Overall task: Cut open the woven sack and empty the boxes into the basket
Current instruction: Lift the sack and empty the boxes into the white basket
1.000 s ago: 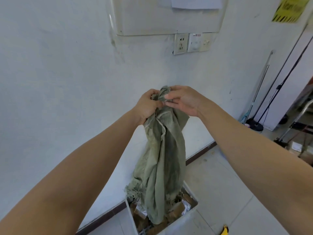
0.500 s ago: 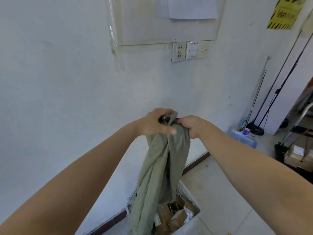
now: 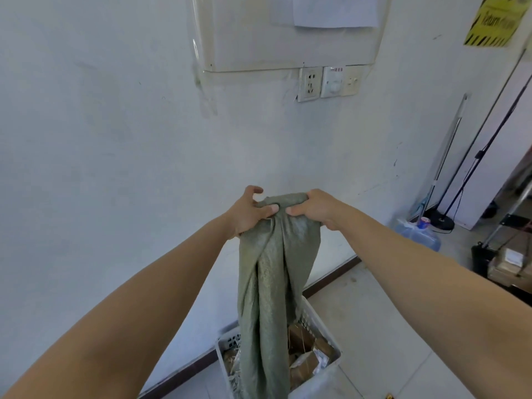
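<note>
The emptying step is in hand, and by the look of things it is nearly over. The woven sack [image 3: 273,277] hangs limp and flat from both hands, its lower end trailing down into the basket [image 3: 319,321], which sits on the floor tiles against the wall's dark skirting. Inside the basket, on either side of the hanging cloth, lie brown boxes [image 3: 305,341], piled loosely; the sack shows no bulge, so I judge that little or nothing remains inside it, though its lowest part runs out of view.

The left hand [image 3: 247,211] grips the bunched top of the sack with thumb and fingers [image 3: 272,209] pinched on the cloth, while its upper fingers curl free above the fabric. The right hand [image 3: 313,205] is clamped on the same top edge just beside the left, its fingers wrapped over the fold. Both hands hold the sack well above the basket, in front of the wall.

The next move calls for a shake or a lift straight up over the basket, so any last box drops inside rather than onto the floor, then drawing the sack's frayed lower end clear of the basket rim without dragging boxes out.
</note>
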Tool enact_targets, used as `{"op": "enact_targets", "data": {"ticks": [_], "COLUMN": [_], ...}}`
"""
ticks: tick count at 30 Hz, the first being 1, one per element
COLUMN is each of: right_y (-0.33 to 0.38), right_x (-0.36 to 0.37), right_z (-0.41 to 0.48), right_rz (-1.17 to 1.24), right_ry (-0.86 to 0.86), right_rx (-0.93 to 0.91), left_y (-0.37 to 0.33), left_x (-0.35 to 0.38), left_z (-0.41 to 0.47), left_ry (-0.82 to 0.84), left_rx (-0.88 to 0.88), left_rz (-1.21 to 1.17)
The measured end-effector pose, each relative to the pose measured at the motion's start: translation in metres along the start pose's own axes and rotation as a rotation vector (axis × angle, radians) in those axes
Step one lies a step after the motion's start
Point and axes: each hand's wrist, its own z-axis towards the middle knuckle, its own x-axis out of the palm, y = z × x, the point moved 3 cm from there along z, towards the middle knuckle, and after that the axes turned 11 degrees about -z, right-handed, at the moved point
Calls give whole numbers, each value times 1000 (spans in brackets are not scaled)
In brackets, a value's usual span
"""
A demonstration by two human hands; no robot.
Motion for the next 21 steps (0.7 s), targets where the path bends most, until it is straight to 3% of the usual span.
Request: {"op": "enact_targets", "data": {"ticks": [2,4,5,7,10,13,16,19,21], "right_y": [-9,-13,-12,-9,6,21,32,30,22], "right_x": [-4,-6,-5,-6,-10,-18,-13,-16,-17], "right_z": [4,2,0,-3,-7,-16,-31,-23,-8], "right_rz": [157,315,359,377,211,-27,-70,-144,-124], "right_ry": [-68,31,105,184,123,10,182,22,-144], "right_rx": [163,315,359,371,264,-44,-261,-260,-133], "left_y": [-4,-3,-3,-7,-15,-15,-16,-13,-13], "left_x": [4,13,16,15,6,-6,-16,-14,-11], "left_z": [-4,-9,-12,-10,-5,4,6,1,-5], "left_ry": [89,272,301,203,51,-49,-76,-83,-156], "left_rx": [101,156,193,285,310,177,84,47,64], "left_rz": [202,413,487,478,353,273,196,-38,-75]}}
